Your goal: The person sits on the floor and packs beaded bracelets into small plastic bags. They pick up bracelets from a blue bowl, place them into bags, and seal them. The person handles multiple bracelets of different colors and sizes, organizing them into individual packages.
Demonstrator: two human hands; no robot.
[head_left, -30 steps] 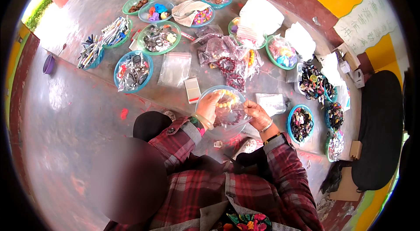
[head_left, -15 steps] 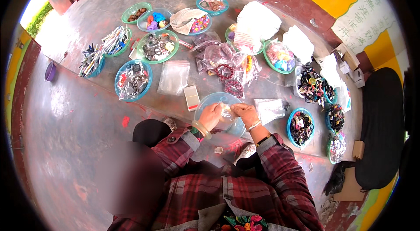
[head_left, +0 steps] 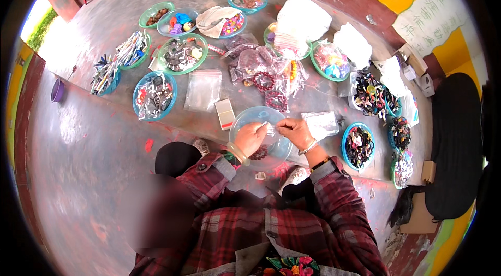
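Sm. whitish thing [head_left: 270,131], details too tiny to tell, pinched btwn hands [head_left: 295,132].

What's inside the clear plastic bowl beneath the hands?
Dark red beads show in the clear plastic bowl, partly hidden by the left hand. What else it and the right hand cover is hidden.

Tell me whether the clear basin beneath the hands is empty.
Not empty: dark red beads show in the clear basin, beside the left hand.
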